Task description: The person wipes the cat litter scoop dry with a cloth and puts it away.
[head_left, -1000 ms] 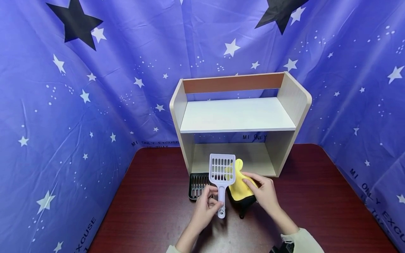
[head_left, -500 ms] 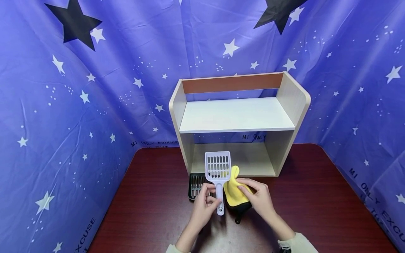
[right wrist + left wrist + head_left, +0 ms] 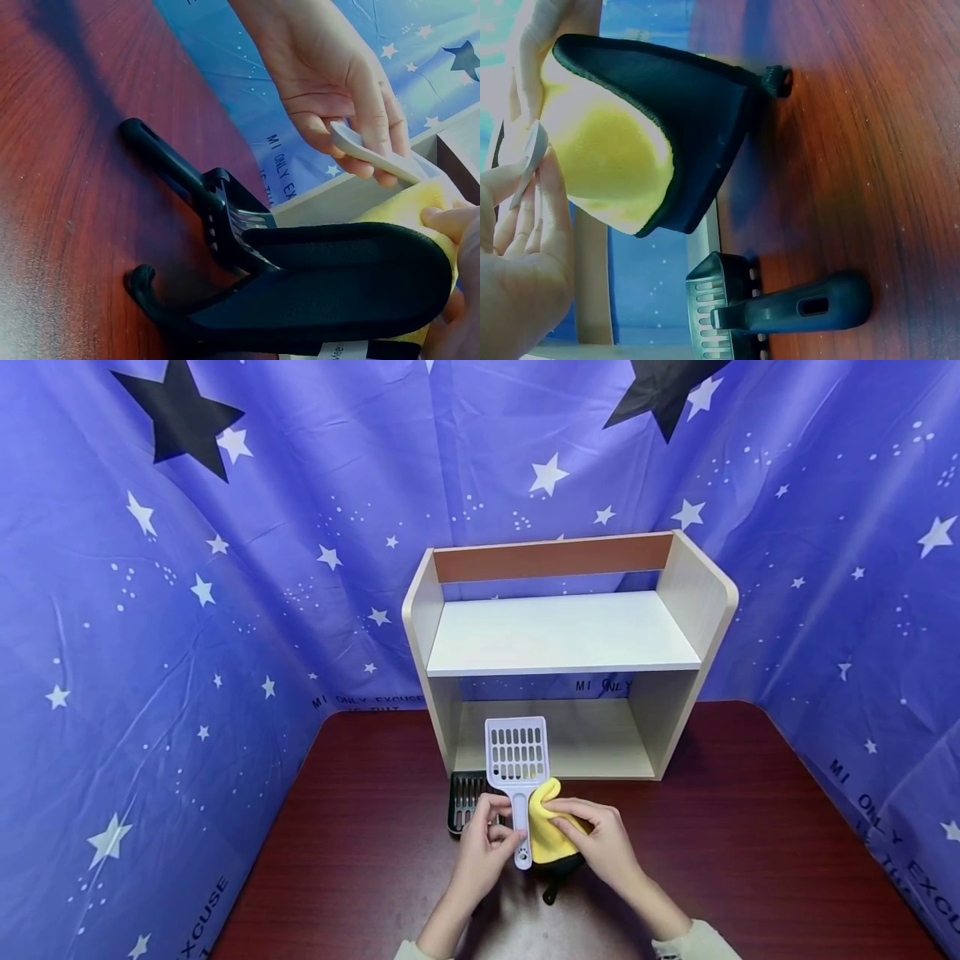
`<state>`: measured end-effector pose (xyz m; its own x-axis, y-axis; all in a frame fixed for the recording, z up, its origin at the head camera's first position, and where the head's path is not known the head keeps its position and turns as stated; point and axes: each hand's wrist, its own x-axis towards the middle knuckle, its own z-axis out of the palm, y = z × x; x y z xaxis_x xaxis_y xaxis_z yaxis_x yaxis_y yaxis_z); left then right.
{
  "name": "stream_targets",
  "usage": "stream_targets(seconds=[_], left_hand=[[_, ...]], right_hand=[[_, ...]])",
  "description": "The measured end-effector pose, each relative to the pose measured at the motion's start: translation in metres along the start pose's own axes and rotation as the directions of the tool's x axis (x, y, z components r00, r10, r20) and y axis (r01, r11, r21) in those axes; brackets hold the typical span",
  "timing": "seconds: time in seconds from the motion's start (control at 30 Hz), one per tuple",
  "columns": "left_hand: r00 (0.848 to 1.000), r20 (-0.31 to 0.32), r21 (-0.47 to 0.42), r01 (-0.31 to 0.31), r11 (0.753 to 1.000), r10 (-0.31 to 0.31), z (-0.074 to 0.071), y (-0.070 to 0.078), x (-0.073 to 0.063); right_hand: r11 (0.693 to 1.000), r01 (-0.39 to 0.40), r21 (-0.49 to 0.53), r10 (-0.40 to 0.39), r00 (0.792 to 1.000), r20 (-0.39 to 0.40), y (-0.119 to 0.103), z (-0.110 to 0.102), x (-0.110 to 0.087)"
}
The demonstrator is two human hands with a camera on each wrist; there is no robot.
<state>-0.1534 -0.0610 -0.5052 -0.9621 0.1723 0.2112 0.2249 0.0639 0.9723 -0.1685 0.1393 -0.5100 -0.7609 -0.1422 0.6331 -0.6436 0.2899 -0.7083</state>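
Note:
A pale lavender litter scoop (image 3: 521,810), with a slotted head and a paw print on its handle, stands upright above the table. My left hand (image 3: 480,853) pinches its handle between thumb and fingers. My right hand (image 3: 606,845) pinches a yellow cloth (image 3: 549,838) with a black side and a small black loop. The cloth lies against the scoop's handle, just below the head. In the left wrist view the scoop (image 3: 534,150) shows edge-on beside the yellow side. In the right wrist view the black side of the cloth (image 3: 345,289) hides part of the right hand's work.
Behind my left hand a black slotted scoop (image 3: 462,793) lies on the dark red wooden table (image 3: 360,827). A two-level shelf unit (image 3: 562,631) stands at the table's back. Blue star-patterned curtains (image 3: 247,568) surround the table.
My right hand has moved left and nearer to me with the cloth, from behind the scoop's head down to its handle. The scoop has shifted slightly left in my left hand's grip.

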Motion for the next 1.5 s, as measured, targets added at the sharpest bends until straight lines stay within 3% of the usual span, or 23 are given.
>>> stream_targets(seconds=[0.3, 0.63, 0.87, 1.5], left_hand=[[0.997, -0.076, -0.004, -0.026, 1.000, 0.025, -0.012, 0.007, 0.005], [0.988, -0.137, 0.036, -0.073, 0.997, 0.078, -0.027, 0.015, 0.016], [0.984, -0.153, 0.062, -0.087, 0.994, 0.096, -0.037, 0.024, 0.022], [0.971, -0.167, 0.096, -0.156, 0.983, 0.171, -0.053, 0.049, 0.042]], right_hand=[[1.000, 0.010, -0.016, -0.011, 0.999, -0.039, -0.003, -0.003, -0.003], [1.000, 0.008, -0.018, -0.009, 0.998, -0.067, -0.033, -0.016, 0.007], [1.000, 0.016, -0.022, -0.018, 0.995, -0.098, -0.028, -0.021, 0.006], [1.000, 0.004, -0.028, -0.007, 0.995, -0.095, -0.027, -0.028, 0.005]])
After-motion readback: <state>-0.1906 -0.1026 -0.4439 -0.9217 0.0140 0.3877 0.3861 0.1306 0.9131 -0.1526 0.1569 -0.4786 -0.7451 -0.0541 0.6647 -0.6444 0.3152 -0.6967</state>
